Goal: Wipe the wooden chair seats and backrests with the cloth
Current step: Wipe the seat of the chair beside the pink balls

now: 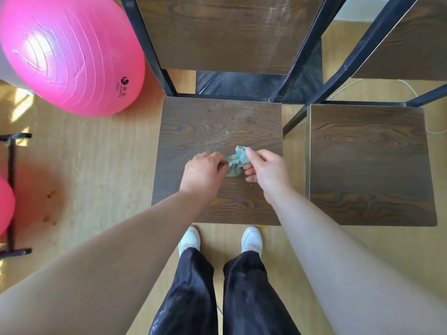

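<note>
Far to the left of the hands, a big pink ball [70, 52] sits on the light wood floor [96, 165]. A black metal stand [11, 189] is at the left edge, with a bit of a second pink ball [4, 204] beside it.

The left hand [204, 172] is over the front half of the middle chair seat [205, 126]. Its fingers are curled and pinch the left side of the small green cloth [237, 162]. The cloth is bunched up between the two hands. I cannot tell if it touches the seat. The right hand [266, 170] pinches the top of the cloth with its thumb and first finger, and its other fingers curl under it.

Past the hands stands the dark wooden backrest [225, 32] of this chair, with pale dusty marks on it. Below the hands are two white shoes [251, 239] and black trousers [251, 298].

To the right of the right hand is a second chair seat [370, 165], close beside the first. Its backrest [411, 52] stands behind it. A thin white cord [411, 88] lies on the floor there.
</note>
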The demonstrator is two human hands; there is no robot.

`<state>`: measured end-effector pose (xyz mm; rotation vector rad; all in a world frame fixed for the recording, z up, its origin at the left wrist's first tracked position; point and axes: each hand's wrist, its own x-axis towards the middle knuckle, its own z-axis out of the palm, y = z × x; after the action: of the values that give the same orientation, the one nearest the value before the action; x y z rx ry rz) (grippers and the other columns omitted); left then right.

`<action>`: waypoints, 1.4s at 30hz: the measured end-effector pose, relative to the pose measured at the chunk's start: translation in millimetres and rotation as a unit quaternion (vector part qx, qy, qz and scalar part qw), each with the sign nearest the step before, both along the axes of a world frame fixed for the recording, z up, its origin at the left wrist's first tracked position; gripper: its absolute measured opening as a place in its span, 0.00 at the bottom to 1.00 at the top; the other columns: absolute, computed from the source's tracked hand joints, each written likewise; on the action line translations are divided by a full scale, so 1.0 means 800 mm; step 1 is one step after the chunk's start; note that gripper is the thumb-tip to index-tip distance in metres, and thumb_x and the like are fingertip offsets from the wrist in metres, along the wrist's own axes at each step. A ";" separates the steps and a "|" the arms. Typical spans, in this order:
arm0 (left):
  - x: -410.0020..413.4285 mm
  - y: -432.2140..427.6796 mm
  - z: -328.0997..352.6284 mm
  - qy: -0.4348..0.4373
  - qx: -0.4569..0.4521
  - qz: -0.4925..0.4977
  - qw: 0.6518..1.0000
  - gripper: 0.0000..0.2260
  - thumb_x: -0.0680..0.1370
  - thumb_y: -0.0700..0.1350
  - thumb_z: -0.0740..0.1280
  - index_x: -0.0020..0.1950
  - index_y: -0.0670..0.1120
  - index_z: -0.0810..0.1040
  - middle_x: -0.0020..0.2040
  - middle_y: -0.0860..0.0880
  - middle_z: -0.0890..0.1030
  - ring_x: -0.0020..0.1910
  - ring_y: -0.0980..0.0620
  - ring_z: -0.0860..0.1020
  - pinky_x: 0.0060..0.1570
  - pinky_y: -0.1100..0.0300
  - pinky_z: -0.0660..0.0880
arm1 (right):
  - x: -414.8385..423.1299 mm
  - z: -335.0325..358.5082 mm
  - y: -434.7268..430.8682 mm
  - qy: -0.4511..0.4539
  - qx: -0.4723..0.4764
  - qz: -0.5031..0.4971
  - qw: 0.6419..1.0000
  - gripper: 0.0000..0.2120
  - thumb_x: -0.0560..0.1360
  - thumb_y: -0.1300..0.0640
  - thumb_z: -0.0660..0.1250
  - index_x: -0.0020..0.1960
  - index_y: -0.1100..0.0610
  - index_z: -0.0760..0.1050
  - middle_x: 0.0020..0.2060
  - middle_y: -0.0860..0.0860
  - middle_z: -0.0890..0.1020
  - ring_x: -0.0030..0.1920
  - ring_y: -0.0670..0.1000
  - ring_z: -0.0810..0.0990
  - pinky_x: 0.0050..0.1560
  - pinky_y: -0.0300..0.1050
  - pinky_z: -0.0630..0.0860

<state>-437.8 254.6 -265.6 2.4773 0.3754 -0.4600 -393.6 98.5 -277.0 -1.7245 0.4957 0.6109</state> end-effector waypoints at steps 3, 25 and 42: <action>0.000 0.025 0.000 0.002 -0.013 0.005 1.000 0.07 0.81 0.49 0.64 0.53 0.49 0.80 0.50 0.48 0.80 0.52 0.45 0.75 0.52 0.49 0.73 | -0.003 -0.003 0.012 0.002 -0.007 -0.028 1.000 0.10 0.76 0.49 0.69 0.40 0.53 0.81 0.29 0.48 0.82 0.30 0.45 0.79 0.33 0.41 0.78; -0.006 0.122 0.002 -0.028 0.014 0.035 0.999 0.07 0.81 0.47 0.61 0.48 0.50 0.77 0.45 0.49 0.79 0.42 0.47 0.76 0.40 0.55 0.72 | 0.003 0.020 -0.043 -0.084 -0.300 0.249 0.917 0.08 0.79 0.56 0.64 0.52 0.50 0.83 0.44 0.46 0.82 0.41 0.48 0.78 0.43 0.44 0.73; -0.026 0.088 -0.025 0.127 0.040 0.064 0.989 0.10 0.78 0.42 0.60 0.45 0.42 0.81 0.41 0.43 0.82 0.34 0.46 0.74 0.30 0.58 0.70 | -0.001 -0.023 -0.022 -0.014 -0.336 0.447 0.829 0.16 0.79 0.49 0.65 0.49 0.61 0.82 0.47 0.61 0.84 0.48 0.61 0.81 0.49 0.53 0.80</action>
<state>-458.7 325.0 -285.2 2.4569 0.6620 -0.7221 -394.1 80.7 -295.4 -2.6492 -0.2165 1.1575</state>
